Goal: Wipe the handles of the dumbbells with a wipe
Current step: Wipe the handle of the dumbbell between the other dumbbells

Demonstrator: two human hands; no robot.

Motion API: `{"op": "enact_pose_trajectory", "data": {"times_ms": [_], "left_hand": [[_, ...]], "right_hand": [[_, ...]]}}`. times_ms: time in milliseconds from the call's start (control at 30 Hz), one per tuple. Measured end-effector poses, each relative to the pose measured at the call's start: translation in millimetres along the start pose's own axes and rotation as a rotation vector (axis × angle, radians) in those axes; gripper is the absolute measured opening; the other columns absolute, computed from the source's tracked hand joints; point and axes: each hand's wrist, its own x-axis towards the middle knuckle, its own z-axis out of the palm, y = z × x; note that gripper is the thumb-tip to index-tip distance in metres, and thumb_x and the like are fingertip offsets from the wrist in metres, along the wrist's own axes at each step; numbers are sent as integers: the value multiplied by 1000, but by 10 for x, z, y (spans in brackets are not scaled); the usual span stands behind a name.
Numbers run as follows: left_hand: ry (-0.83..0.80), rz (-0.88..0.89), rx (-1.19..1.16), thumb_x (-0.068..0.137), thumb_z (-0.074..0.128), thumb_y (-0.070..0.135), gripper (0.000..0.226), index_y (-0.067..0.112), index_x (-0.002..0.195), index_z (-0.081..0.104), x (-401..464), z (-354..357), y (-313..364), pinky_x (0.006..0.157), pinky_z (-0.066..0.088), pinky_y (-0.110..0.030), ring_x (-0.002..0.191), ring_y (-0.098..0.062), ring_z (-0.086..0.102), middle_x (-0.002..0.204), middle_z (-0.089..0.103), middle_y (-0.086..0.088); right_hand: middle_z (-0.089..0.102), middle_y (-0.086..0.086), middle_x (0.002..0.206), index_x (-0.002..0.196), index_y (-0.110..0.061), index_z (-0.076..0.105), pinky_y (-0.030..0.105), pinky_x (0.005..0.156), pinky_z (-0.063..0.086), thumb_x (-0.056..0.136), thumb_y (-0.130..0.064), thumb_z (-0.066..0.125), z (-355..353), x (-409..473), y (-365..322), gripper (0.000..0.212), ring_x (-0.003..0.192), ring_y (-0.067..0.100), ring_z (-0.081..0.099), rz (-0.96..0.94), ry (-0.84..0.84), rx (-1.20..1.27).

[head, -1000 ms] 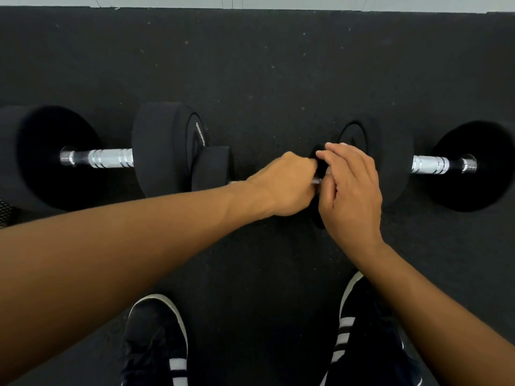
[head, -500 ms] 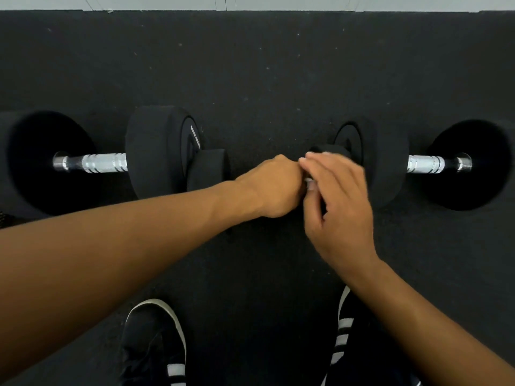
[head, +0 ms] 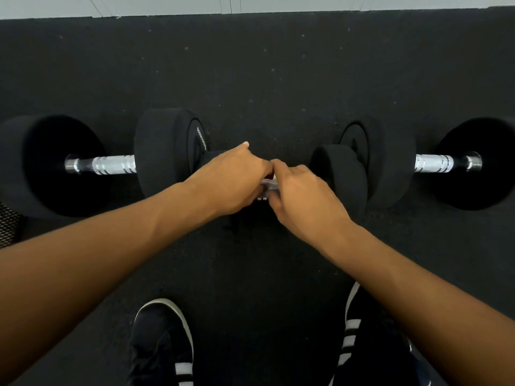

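Head view showed the left hand (head: 234,182) and right hand (head: 303,199) curled together around the small dumbbell's handle (head: 263,198), a pale wipe (head: 269,185) pinched between them.

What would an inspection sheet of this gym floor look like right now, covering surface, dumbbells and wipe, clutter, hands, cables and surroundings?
Surface: black rubber floor, pale specks on it.
Job's things: left large dumbbell and right large dumbbell lie in a row, chrome handles bare; small dumbbell lies between them, its handle mostly hidden by the hands; a whitish wipe shows between the hands.
Clutter: a dark mesh object at the left edge, too cropped to identify.
Hands: left hand curls round the small dumbbell's handle; right hand pinches the wipe beside it.
Cables: nothing seen.
Surroundings: pale wall base at the far edge; two dark shoes with white trim below.
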Motion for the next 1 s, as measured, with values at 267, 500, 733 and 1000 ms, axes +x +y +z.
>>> {"op": "enact_pose_trajectory", "data": {"times_ms": [267, 500, 733, 1000], "left_hand": [[61, -14, 27, 95, 58, 41, 22, 26, 111, 62, -203, 18, -120, 124, 16, -46, 125, -18, 55, 113, 66, 4], [58, -74, 92, 87, 54, 51, 57, 14, 129, 60, -257, 64, -198, 111, 41, -39, 122, -21, 51, 126, 59, -5], [-15, -56, 106, 86, 56, 61, 66, 13, 132, 58, -222, 22, -240, 112, 39, -38, 125, -21, 48, 128, 56, -4], [-82, -80, 30, 77, 68, 63, 95, 9, 148, 35, -211, -13, -235, 118, 30, -36, 133, -26, 42, 138, 47, -7]], "right_hand": [[53, 3, 107, 122, -23, 64, 33, 77, 51, 102, -35, 56, 35, 108, 48, 25, 95, 18, 54, -80, -79, -30], [62, 8, 117, 122, -13, 59, 37, 83, 54, 99, -11, 54, 59, 191, -181, 23, 103, 25, 62, -195, -184, -26], [61, 9, 103, 121, -14, 61, 37, 70, 49, 97, -13, 59, -131, 237, -111, 23, 86, 25, 61, 53, -317, -190], [64, 12, 104, 119, -8, 52, 38, 66, 48, 96, -17, 59, -54, 268, -251, 25, 82, 27, 63, 57, -269, 0]]}}
